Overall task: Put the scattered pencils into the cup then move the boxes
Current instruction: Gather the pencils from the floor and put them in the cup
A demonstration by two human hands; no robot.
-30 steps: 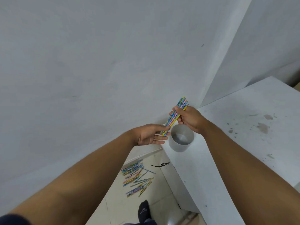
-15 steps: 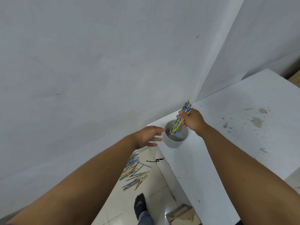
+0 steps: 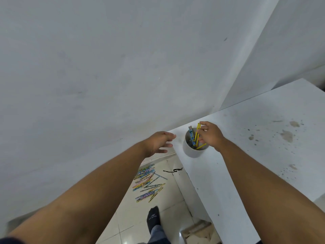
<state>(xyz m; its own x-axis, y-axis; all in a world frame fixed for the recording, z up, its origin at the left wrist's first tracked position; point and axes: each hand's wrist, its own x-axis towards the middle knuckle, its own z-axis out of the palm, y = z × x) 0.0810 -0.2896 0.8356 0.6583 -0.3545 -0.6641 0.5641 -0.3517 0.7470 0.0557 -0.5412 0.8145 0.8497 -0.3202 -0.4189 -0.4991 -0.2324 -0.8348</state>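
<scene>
A grey cup (image 3: 189, 150) stands at the near left corner of the white table (image 3: 249, 161). Several colourful pencils (image 3: 192, 136) now stand loose inside it, blue ones leaning left and yellow ones to the right. My right hand (image 3: 211, 135) hovers just over the cup's right rim, fingers spread, fingertips by the top of an upright yellow pencil (image 3: 198, 131). Left of the cup and off the table's corner, my left hand (image 3: 158, 141) is held open with nothing in it. Many more scattered pencils (image 3: 148, 182) lie on the tiled floor below.
A white wall fills the left and top. A black cord (image 3: 173, 170) lies on the floor beside the table's side. My foot in a black sock (image 3: 153, 219) stands on the tiles, and a cardboard box (image 3: 198, 231) sits at the table's base.
My right hand lowered the bundle of pencils into the cup and let go; they have spread apart inside. My left hand drew away from the bundle and opened.
</scene>
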